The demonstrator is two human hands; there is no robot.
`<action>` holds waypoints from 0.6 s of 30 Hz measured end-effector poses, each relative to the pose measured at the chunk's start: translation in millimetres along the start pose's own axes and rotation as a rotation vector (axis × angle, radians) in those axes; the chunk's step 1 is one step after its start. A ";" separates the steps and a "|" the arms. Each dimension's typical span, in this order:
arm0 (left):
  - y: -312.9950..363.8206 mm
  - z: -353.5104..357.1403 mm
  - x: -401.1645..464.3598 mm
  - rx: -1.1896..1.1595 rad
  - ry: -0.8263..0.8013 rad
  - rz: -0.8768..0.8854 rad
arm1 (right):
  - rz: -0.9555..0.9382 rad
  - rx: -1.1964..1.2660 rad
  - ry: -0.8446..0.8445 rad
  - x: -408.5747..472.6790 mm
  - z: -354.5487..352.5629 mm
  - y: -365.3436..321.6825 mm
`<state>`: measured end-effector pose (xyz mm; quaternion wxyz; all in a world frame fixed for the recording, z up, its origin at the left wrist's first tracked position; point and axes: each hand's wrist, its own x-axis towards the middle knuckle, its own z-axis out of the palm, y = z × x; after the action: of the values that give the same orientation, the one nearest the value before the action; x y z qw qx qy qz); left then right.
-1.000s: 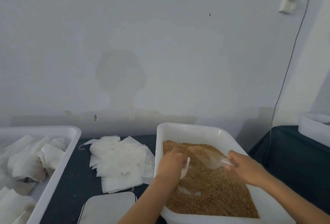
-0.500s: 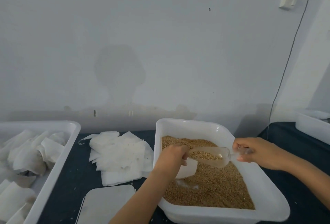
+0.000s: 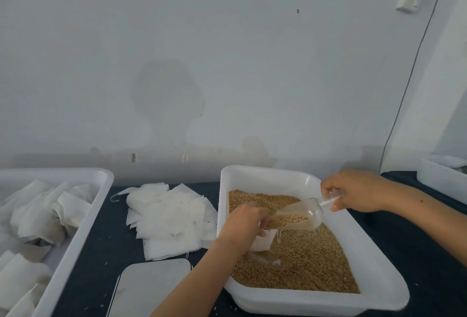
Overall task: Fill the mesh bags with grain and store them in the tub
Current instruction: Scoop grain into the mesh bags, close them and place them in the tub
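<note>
Right hand (image 3: 355,190) tilts scoop (image 3: 295,217) into bag (image 3: 262,241) — left hand (image 3: 243,223) (fingers curled) grips it.

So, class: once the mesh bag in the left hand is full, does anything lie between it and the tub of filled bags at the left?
Yes. The pile of empty bags lies on the dark table between the grain tub and the storage tub, so the mesh bag in the left hand would pass over it.

Soft, even, dim light; faint shadows, slight blur, wide-angle bending at edges.
</note>
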<state>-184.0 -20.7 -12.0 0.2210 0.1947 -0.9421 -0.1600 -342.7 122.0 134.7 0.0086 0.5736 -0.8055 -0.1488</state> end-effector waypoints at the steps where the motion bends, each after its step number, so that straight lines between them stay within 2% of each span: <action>1: -0.3 0.6 -0.1 0.003 0.004 0.001 | 0.001 -0.001 0.003 1.1 -1.6 -0.8; 11: -2.3 4.5 0.9 0.002 0.033 0.005 | 0.036 -0.024 -0.028 0.2 -1.8 -1.8; 13: -3.1 5.0 1.7 0.005 0.030 -0.012 | 0.074 0.100 -0.105 -2.5 5.8 1.0; 16: -4.1 6.9 1.1 -0.003 0.052 -0.015 | 0.160 0.438 -0.228 -3.3 28.6 0.5; 18: -4.8 7.8 0.2 -0.024 0.082 -0.009 | 0.216 0.469 -0.232 1.3 50.4 -5.3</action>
<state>-186.5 -23.3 -20.4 0.2613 0.2027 -0.9294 -0.1642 -347.5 130.8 85.0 -0.2010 0.4498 -0.8700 -0.0212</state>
